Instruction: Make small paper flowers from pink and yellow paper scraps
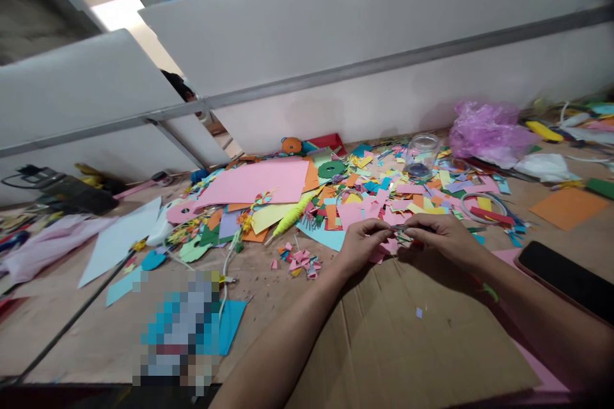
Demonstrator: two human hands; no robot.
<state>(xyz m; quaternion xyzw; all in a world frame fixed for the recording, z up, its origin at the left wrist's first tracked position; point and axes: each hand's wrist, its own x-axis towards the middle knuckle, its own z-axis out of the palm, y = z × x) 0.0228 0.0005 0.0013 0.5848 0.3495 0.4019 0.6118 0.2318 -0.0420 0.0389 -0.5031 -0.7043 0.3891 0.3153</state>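
My left hand and my right hand meet above the far edge of a cardboard sheet. Each one is closed in a pinch. Something small, thin and dark shows between the fingertips, too small for me to name. Around and beyond the fingers lies a heap of coloured paper scraps, mostly pink, orange, yellow and blue. Left of my left hand is a small pile of cut paper bits. A tiny pale paper square rests on the cardboard below my hands.
A glass jar and a crumpled purple plastic bag stand at the back. A dark phone lies by my right forearm. To the left are a pink sheet, a yellow-green spindle-shaped object and a dark bottle. White panels border the table.
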